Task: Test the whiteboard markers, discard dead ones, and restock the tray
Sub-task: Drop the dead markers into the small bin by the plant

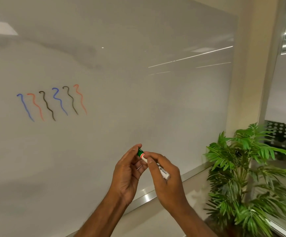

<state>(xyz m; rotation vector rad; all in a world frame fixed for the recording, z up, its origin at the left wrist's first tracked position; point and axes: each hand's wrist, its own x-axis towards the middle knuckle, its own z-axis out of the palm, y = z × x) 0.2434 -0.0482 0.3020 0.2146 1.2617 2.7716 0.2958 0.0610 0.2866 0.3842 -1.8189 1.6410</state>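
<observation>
Left hand [127,170]: raised in front of the board, fingers and thumb curled around the green cap [140,152] of the marker.
Right hand [166,182]: just beside the left at its 3 o'clock, thumb and fingers pinching the barrel close to the cap.
Marker [164,173]: held between both hands in mid-air, clear of the board. White barrel with print too small to read. Cap end points to 10 o'clock, blunt end to 4 o'clock, past the right thumb.
Cap seating: it sits against an orange-red band on the barrel; cannot tell whether it is pushed fully home.
Whiteboard [138,100]: glossy, fills most of the view behind the hands, with ceiling lights reflected toward 1 o'clock.
Test marks [73,102]: six wavy strokes at 10 o'clock from the hands, well apart from them. Order left to right: blue, red, black, blue, black, red.
Metal edge [149,196]: lower border of the board, running under the wrists from 7 o'clock up toward 2 o'clock.
Plant [251,168]: green fronds at 3 o'clock, near the board's corner; whatever holds it is hidden by its leaves.
Pillar [251,74]: cream, at 1 o'clock, beside the board's right edge.
</observation>
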